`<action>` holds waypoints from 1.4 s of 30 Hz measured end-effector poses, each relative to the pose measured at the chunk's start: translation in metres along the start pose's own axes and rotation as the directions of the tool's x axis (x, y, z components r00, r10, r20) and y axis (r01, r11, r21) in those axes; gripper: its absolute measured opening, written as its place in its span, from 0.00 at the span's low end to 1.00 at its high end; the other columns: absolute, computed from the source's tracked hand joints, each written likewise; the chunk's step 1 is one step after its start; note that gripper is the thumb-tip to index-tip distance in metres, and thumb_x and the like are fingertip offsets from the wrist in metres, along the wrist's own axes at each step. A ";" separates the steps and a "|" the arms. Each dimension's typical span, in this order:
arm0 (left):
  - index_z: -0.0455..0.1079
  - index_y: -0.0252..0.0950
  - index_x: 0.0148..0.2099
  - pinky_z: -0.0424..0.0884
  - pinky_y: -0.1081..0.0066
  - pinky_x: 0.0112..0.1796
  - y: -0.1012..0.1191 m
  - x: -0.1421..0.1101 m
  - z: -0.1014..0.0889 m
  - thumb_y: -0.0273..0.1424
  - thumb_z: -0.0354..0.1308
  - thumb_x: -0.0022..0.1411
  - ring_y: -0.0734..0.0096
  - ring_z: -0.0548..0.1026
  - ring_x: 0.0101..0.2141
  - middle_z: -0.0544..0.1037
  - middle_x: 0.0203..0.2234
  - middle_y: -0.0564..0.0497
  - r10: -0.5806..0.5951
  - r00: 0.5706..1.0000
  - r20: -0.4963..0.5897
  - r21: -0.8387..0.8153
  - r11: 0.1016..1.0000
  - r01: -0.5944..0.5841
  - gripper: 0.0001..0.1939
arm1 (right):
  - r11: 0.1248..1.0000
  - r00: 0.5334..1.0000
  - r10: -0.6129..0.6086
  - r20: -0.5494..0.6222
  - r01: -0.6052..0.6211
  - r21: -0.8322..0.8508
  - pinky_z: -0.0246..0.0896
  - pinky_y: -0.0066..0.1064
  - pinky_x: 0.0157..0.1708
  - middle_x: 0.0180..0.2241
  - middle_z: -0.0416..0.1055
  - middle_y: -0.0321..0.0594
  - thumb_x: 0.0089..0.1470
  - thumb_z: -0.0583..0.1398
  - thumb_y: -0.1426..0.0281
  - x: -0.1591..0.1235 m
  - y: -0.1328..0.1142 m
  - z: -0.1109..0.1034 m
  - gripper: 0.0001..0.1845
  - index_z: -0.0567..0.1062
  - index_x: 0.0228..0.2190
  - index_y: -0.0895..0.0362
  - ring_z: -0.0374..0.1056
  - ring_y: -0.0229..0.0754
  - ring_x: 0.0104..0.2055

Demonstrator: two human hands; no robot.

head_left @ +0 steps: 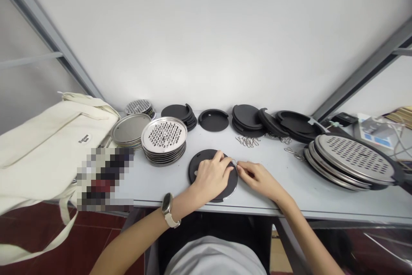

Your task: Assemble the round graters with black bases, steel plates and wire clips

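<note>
My left hand (pixel 210 176) lies over a round black plastic disc (pixel 197 170), fingers curled toward its far rim. A thin metal rim shows beneath the disc's near right edge (pixel 232 191). My right hand (pixel 257 179) reaches in from the right, its fingertips pinching a small silvery metal piece (pixel 233 162) at the disc's edge. A smartwatch (pixel 167 210) with a pale strap sits on my left wrist. Close behind the hands lies a small heap of wire clips (pixel 247 141).
A stack of perforated steel grater plates (pixel 164 135) stands left of my hands, and larger ones (pixel 354 159) lie at the right. Several black discs (pixel 213 119) line the back of the grey table (pixel 277 187). A cream tote bag (pixel 48 150) lies at the left.
</note>
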State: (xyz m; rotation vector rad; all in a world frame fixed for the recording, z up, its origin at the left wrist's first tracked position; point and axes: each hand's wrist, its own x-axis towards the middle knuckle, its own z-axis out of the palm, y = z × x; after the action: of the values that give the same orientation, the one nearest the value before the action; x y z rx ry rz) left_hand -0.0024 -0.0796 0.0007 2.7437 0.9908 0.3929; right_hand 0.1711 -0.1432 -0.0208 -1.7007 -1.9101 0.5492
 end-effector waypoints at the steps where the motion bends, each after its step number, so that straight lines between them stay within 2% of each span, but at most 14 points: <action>1: 0.65 0.43 0.53 0.69 0.70 0.33 0.000 0.000 0.000 0.38 0.44 0.68 0.70 0.74 0.34 0.68 0.44 0.50 -0.006 1.000 -0.007 -0.002 1.000 0.006 0.15 | 1.000 1.000 -0.001 -0.001 0.001 0.000 0.50 0.27 0.25 0.19 0.58 0.31 0.61 0.47 0.66 0.000 0.000 0.000 0.17 0.60 0.21 0.55 0.55 0.36 0.22; 5: 0.56 0.43 0.61 0.70 0.70 0.35 0.001 0.000 -0.001 0.36 0.48 0.67 0.69 0.75 0.36 0.68 0.50 0.49 -0.004 0.999 -0.047 -0.018 1.000 0.003 0.21 | 1.000 1.000 -0.006 -0.003 0.006 -0.002 0.49 0.27 0.24 0.18 0.56 0.31 0.61 0.47 0.66 0.000 -0.001 0.000 0.17 0.58 0.21 0.55 0.54 0.36 0.22; 7: 0.49 0.44 0.64 0.70 0.71 0.36 0.000 0.000 -0.001 0.34 0.48 0.67 0.69 0.75 0.37 0.68 0.51 0.49 0.031 0.998 -0.046 -0.029 0.999 -0.033 0.25 | 1.000 1.000 -0.008 0.000 0.008 0.000 0.48 0.27 0.24 0.18 0.55 0.30 0.61 0.47 0.66 0.000 -0.001 0.000 0.17 0.57 0.21 0.55 0.54 0.36 0.21; 9: 0.47 0.45 0.65 0.70 0.71 0.36 0.000 0.000 -0.001 0.32 0.47 0.67 0.69 0.75 0.38 0.70 0.51 0.50 0.067 0.997 -0.030 -0.040 0.997 -0.068 0.26 | 1.000 1.000 -0.008 0.001 0.008 0.005 0.48 0.27 0.24 0.18 0.55 0.30 0.61 0.47 0.66 -0.001 -0.001 0.000 0.17 0.56 0.20 0.55 0.53 0.36 0.21; 13: 0.48 0.45 0.65 0.70 0.72 0.37 -0.001 0.000 -0.001 0.32 0.45 0.68 0.69 0.75 0.39 0.73 0.48 0.50 0.084 0.996 0.005 -0.053 0.995 -0.084 0.25 | 1.000 1.000 -0.006 -0.004 0.006 0.007 0.49 0.28 0.24 0.18 0.57 0.31 0.61 0.47 0.66 -0.001 0.000 0.001 0.17 0.58 0.20 0.55 0.55 0.36 0.22; 20: 0.50 0.45 0.64 0.69 0.70 0.41 -0.003 0.002 -0.001 0.31 0.47 0.67 0.68 0.74 0.45 0.71 0.52 0.51 0.084 0.996 0.011 -0.125 0.989 -0.082 0.24 | 1.000 1.000 -0.013 -0.006 0.013 0.010 0.49 0.28 0.25 0.19 0.57 0.32 0.61 0.47 0.66 -0.001 0.002 0.002 0.17 0.59 0.20 0.55 0.55 0.37 0.22; 30: 0.51 0.45 0.63 0.69 0.70 0.40 -0.005 0.003 0.000 0.30 0.48 0.66 0.67 0.74 0.43 0.72 0.50 0.51 0.114 0.993 0.003 -0.165 0.980 -0.112 0.25 | 0.994 0.999 -0.002 0.054 -0.004 0.108 0.47 0.27 0.24 0.20 0.54 0.31 0.62 0.46 0.63 -0.001 0.006 -0.002 0.18 0.60 0.22 0.56 0.52 0.35 0.23; 36: 0.48 0.46 0.64 0.68 0.72 0.42 -0.009 0.003 -0.001 0.23 0.44 0.66 0.72 0.74 0.44 0.74 0.46 0.55 0.125 0.992 -0.013 -0.220 0.967 -0.124 0.26 | 0.968 0.994 0.064 0.094 -0.085 0.236 0.45 0.27 0.24 0.21 0.46 0.30 0.62 0.46 0.59 -0.009 0.018 -0.013 0.20 0.52 0.22 0.55 0.47 0.35 0.24; 39: 0.47 0.45 0.64 0.68 0.71 0.40 -0.008 0.003 -0.001 0.26 0.45 0.66 0.70 0.74 0.42 0.73 0.48 0.53 0.090 0.996 -0.029 -0.185 0.978 -0.094 0.26 | 0.959 0.994 0.083 0.076 -0.101 0.266 0.45 0.27 0.25 0.22 0.45 0.30 0.63 0.46 0.59 -0.011 0.020 -0.015 0.20 0.51 0.22 0.55 0.46 0.35 0.24; 42: 0.54 0.42 0.60 0.68 0.69 0.36 -0.005 0.003 -0.001 0.30 0.48 0.65 0.66 0.75 0.39 0.70 0.49 0.50 -0.010 0.999 -0.045 -0.118 0.993 0.005 0.21 | 0.960 0.995 0.085 0.054 -0.096 0.261 0.45 0.27 0.25 0.22 0.47 0.30 0.63 0.47 0.59 -0.009 0.018 -0.012 0.20 0.52 0.22 0.55 0.47 0.35 0.25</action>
State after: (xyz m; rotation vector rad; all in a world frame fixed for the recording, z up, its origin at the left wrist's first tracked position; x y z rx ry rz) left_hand -0.0034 -0.0740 0.0005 2.6359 0.9568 0.4989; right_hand 0.1933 -0.1504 -0.0239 -1.6190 -1.7054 0.8415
